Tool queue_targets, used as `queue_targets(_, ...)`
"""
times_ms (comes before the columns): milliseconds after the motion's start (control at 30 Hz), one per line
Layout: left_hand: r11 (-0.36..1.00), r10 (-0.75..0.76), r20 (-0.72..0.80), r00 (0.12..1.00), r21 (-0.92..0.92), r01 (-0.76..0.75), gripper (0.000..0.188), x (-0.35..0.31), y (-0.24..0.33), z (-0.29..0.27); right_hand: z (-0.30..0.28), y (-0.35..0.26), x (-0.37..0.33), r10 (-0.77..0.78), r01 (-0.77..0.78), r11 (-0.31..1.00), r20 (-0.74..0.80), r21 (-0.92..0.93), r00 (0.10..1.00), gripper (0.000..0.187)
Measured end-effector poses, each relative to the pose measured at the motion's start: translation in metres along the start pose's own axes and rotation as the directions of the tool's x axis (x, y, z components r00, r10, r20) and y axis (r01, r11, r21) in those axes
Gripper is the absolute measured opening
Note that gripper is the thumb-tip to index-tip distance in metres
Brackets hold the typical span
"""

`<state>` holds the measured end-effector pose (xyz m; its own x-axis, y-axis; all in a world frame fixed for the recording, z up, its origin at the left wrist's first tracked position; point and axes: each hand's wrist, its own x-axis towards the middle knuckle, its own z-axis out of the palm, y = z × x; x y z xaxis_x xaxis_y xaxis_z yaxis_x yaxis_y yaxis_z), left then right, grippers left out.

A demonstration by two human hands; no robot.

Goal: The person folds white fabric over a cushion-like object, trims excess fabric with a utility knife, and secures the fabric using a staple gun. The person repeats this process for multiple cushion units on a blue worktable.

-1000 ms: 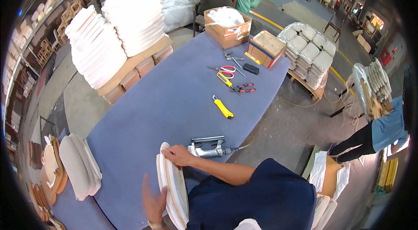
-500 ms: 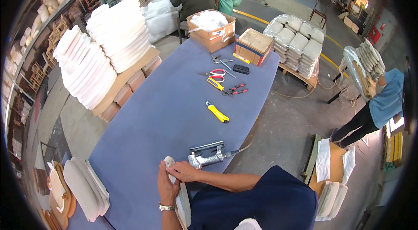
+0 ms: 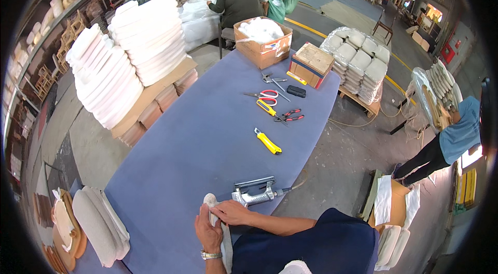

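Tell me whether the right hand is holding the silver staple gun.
No: the staple gun lies on the blue table, while the right hand is at the pale padded piece.

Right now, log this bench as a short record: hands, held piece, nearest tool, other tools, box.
Left hand: gripping the pale padded piece
Right hand: fingers on the same piece, near its upper end
Nearest tool: silver air tool, hose attached
Other tools: yellow cutter, scissors, pliers
Box: open cardboard box, white stuff inside
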<state>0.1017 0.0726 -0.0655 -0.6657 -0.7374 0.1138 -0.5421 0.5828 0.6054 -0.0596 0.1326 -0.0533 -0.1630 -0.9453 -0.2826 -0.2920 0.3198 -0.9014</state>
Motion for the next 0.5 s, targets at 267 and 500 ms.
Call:
queue_targets(267,0.998,-0.027,-0.036,0.999,-0.060,0.025,0.067,0.000,0.001,0.000,0.010,0.010,-0.003,-0.103,0.096,0.994,-0.161,-0.054,0.981,0.056)
queue_targets(500,0.989,-0.050,-0.084,0.995,-0.140,0.038,0.060,-0.004,0.001,0.001,0.012,0.005,-0.006,-0.025,0.032,0.993,-0.064,0.113,0.998,0.058)
